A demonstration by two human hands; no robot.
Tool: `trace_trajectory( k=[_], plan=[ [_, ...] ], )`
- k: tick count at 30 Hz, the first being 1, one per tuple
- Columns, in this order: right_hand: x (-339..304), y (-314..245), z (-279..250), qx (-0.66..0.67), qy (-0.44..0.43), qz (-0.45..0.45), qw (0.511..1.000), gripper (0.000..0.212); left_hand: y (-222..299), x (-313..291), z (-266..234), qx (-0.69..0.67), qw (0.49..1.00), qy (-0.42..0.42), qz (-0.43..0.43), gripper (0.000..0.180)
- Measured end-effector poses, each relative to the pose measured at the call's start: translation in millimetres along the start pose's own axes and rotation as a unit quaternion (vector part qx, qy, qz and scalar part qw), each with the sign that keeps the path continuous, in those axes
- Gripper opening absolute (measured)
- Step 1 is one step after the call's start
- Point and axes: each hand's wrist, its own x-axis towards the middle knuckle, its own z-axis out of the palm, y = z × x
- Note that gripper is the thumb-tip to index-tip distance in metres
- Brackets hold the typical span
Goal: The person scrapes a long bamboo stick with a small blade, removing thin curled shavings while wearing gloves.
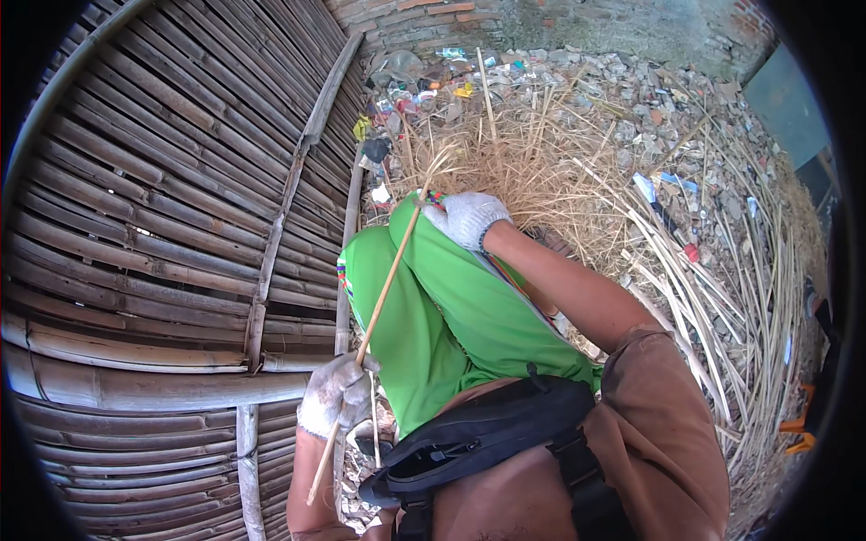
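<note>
slat wall [153, 189] at nine o'clock; brick wall [577, 25], one; rubble ground [633, 160], two. left hand [336, 397] grips stick [386, 293]; right hand [465, 221], hold unclear.

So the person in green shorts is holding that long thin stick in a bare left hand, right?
Not quite: the left hand isn't bare. The head view shows it in a pale knitted glove. The person does wear green shorts, and that hand does hold the long thin stick.
</note>
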Motion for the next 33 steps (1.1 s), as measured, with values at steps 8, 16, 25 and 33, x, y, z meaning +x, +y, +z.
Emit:
trace_trajectory(
  k=[8, 16, 25, 33],
  plan=[
    [4.7, 7.2, 15.3, 0.017, 0.048, -0.017, 0.999, 0.079, -14.7, -78.7, -3.1, 0.094, 0.989, 0.109, 0.02, 0.047],
    [-6.0, -3.8, -2.1, -0.025, -0.005, -0.015, 1.0, 0.088, 20.5, 58.1, 25.1, 0.298, 0.952, 0.059, 0.051, 0.033],
    [-2.6, 0.5, -5.2, -0.03, 0.0, -0.011, 0.999, 0.087, 50.3, 216.8, 48.7, 0.44, 0.89, 0.068, 0.1, 0.027],
    [0.4, 3.9, -0.7, -0.012, -0.01, 0.01, 1.0, 0.085, 44.2, 110.3, 47.7, 0.488, 0.865, 0.104, 0.054, 0.036]
  ],
)
